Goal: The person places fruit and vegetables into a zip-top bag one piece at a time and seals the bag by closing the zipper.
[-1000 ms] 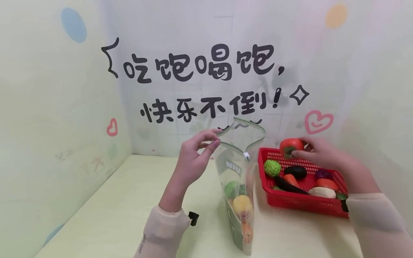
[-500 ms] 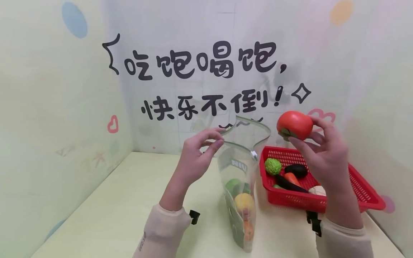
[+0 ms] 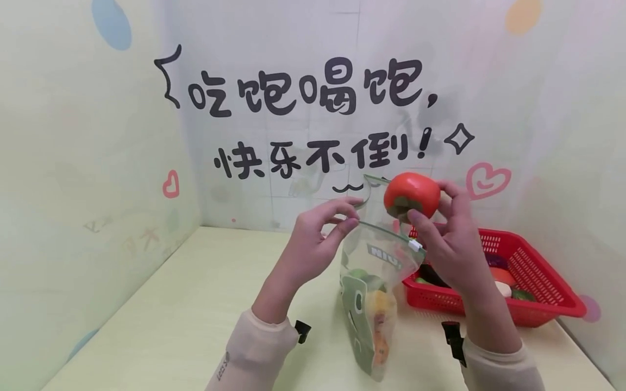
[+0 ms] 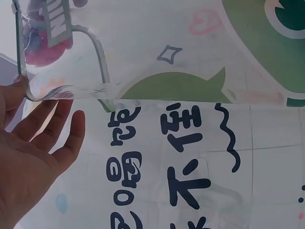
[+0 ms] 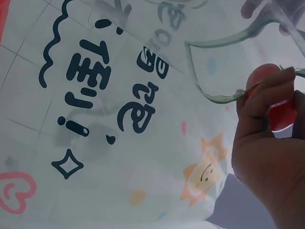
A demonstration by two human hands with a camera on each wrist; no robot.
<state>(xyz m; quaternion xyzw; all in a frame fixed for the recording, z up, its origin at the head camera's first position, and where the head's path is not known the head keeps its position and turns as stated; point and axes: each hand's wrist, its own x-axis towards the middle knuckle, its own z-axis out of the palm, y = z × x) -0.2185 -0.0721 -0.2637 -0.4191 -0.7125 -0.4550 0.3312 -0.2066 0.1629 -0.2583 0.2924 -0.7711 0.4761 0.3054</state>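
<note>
A clear zip bag [image 3: 361, 320] with a green printed front stands upright on the table, its mouth spread wide. Green, yellow and orange produce shows through its lower part. My left hand [image 3: 320, 239] pinches the left side of the bag's rim between thumb and fingers; the left wrist view shows this hand [image 4: 45, 143] at the edge of the plastic. My right hand [image 3: 455, 244] grips a red-orange persimmon [image 3: 415, 193], leafy cap facing down, right at the bag's opening. In the right wrist view the persimmon [image 5: 282, 117] overlaps the green rim, partly hidden by the fingers.
A red perforated basket [image 3: 543, 312] stands to the right behind the bag. It holds a purple item [image 3: 496, 262], an orange one [image 3: 502, 277], a dark long one and other produce, partly hidden by my right arm. A lettered wall [image 3: 274, 212] rises behind the table.
My right hand has lifted the persimmon up from the basket and brought it left to the bag's mouth. My left hand has shifted slightly right with the rim, and the bag has turned a little.
</note>
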